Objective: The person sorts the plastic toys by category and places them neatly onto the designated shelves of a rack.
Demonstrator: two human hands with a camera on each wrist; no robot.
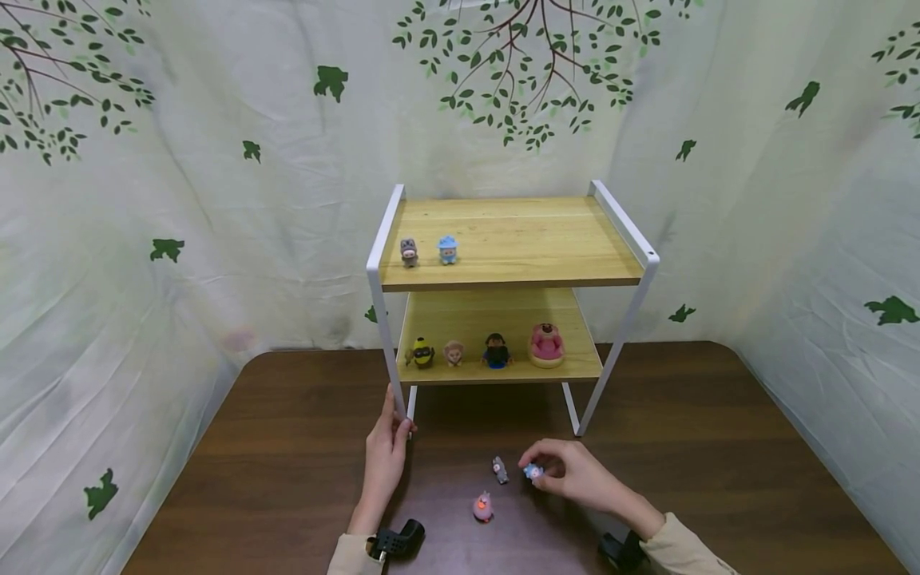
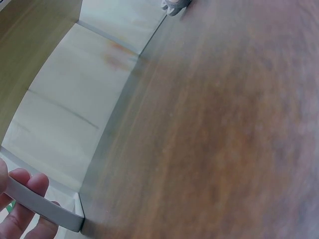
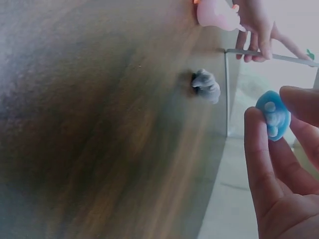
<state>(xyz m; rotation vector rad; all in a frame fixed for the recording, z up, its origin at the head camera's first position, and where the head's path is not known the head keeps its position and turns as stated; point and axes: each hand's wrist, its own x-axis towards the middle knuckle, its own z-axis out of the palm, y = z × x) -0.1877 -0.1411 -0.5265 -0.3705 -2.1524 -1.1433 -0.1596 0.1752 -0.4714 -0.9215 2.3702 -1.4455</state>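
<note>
My right hand [image 1: 575, 475] pinches a small light-blue figurine [image 1: 533, 471] between thumb and fingers, above the table in front of the shelf. The right wrist view shows the blue figurine [image 3: 273, 115] from its blue and white side. My left hand [image 1: 386, 454] holds the front left leg [image 2: 45, 205] of the two-tier shelf, with thumb and fingers on either side of it. A small grey figurine [image 1: 500, 470] lies on the table left of my right hand. Nearer to me, a pink figurine [image 1: 483, 507] is on the table between my hands.
The shelf has wooden boards and a white frame. On its top board [image 1: 525, 239] stand a grey figurine [image 1: 409, 253] and a blue-hatted one [image 1: 448, 250], both toward the left. Several figurines line the lower board, including a pink bear [image 1: 547, 346] at the right. Leaf-patterned cloth surrounds the table.
</note>
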